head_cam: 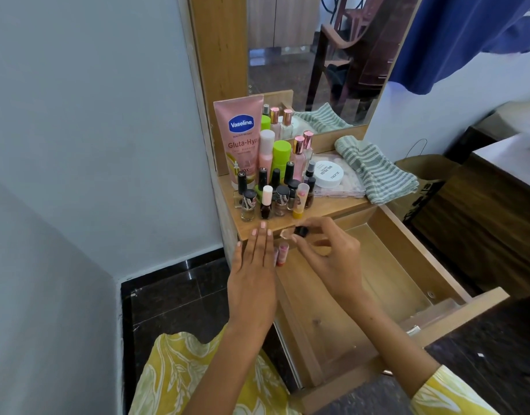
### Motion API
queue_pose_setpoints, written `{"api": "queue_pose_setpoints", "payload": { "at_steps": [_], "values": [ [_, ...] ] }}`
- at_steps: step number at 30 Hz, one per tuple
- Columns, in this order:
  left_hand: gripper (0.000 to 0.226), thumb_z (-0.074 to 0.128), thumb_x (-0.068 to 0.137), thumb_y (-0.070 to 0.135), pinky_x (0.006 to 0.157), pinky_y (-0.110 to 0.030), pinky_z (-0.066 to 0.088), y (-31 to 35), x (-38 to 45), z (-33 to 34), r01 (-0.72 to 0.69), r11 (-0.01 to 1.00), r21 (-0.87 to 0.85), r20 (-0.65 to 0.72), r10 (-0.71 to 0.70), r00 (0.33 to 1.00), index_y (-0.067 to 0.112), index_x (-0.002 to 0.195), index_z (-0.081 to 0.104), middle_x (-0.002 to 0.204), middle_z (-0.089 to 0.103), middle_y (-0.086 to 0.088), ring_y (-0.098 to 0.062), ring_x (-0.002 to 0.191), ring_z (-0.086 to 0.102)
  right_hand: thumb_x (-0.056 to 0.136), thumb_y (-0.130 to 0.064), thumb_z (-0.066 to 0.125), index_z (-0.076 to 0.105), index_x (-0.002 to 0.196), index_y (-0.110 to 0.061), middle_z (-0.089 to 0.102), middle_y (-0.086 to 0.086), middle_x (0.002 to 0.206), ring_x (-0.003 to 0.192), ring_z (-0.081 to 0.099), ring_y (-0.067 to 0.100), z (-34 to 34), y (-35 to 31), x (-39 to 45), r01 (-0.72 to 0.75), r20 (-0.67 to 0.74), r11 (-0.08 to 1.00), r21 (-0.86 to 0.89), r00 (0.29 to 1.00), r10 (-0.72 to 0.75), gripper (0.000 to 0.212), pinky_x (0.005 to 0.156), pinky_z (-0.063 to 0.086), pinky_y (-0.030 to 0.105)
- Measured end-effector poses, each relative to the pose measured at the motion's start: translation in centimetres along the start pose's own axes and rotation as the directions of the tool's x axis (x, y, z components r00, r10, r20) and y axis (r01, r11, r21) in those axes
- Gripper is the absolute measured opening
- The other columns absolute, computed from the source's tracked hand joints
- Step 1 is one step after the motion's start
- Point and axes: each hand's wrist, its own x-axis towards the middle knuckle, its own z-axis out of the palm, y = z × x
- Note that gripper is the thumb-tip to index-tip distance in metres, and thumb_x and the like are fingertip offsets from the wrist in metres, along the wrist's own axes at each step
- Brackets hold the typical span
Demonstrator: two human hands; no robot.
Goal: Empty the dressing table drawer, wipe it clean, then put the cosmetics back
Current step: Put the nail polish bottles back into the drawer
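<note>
While the left hand (253, 265) lies flat, released, the right hand's (323, 253) grip pinches a small bottle (293, 232) over the drawer (386, 265).

I see a bright room with soft, even daylight. The wall (93, 130) looks pale blue and has no hard shadows. The mirror (323, 61) looks dark and a bit smudgy. The shiny black floor (174, 295) has small glints. Straight lines bend near the edges of my wide view. The blue cloth (467, 34) at top right is blurry. The middle is sharp.
</note>
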Motion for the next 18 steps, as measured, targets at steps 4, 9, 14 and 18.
{"api": "queue_pose_setpoints", "payload": {
  "at_steps": [4,9,14,18],
  "values": [
    [0.072,0.031,0.098,0.012,0.112,-0.038,-0.016,-0.1,0.1,0.1,0.004,1.0,0.003,0.023,-0.004,1.0,0.01,0.142,-0.027,0.147,-0.037,-0.005,-0.019,0.139,-0.028,0.079,-0.022,0.075,0.067,0.098,-0.02,0.069,-0.012,0.088,0.079,0.066,0.0,-0.9,1.7,-0.5,-0.153,0.122,0.982,-0.108,0.979,0.166,0.021,0.068,0.058,0.027],
    [0.073,0.031,0.097,0.009,0.113,-0.037,-0.016,-0.2,0.0,0.0,-0.008,1.0,-0.027,0.012,0.009,1.0,0.012,0.141,-0.027,0.149,-0.036,-0.004,-0.018,0.138,-0.028,0.079,-0.015,0.073,0.069,0.098,-0.019,0.071,-0.004,0.098,0.092,0.066,0.016,0.7,4.0,0.1,-0.268,0.363,0.882,-0.388,0.835,0.413,0.02,0.083,0.053,0.037],
    [0.072,0.03,0.098,0.009,0.111,-0.037,-0.018,-0.2,0.0,0.0,-0.012,0.999,-0.03,0.002,0.012,1.0,0.012,0.142,-0.027,0.148,-0.036,-0.004,-0.018,0.137,-0.029,0.076,-0.006,0.072,0.069,0.101,-0.016,0.072,0.001,0.098,0.091,0.067,0.016,2.8,5.1,0.4,-0.278,0.418,0.884,-0.376,0.801,0.429,0.027,0.083,0.054,0.033],
    [0.07,0.028,0.099,0.01,0.111,-0.037,-0.018,-0.2,0.0,0.1,-0.011,0.999,-0.031,-0.002,0.011,1.0,0.012,0.142,-0.027,0.148,-0.036,-0.003,-0.018,0.137,-0.03,0.074,-0.004,0.074,0.07,0.1,-0.015,0.072,0.002,0.096,0.089,0.068,0.017,3.8,5.8,0.1,-0.314,0.406,0.882,-0.35,0.798,0.445,0.028,0.081,0.056,0.034]
  ]
}}
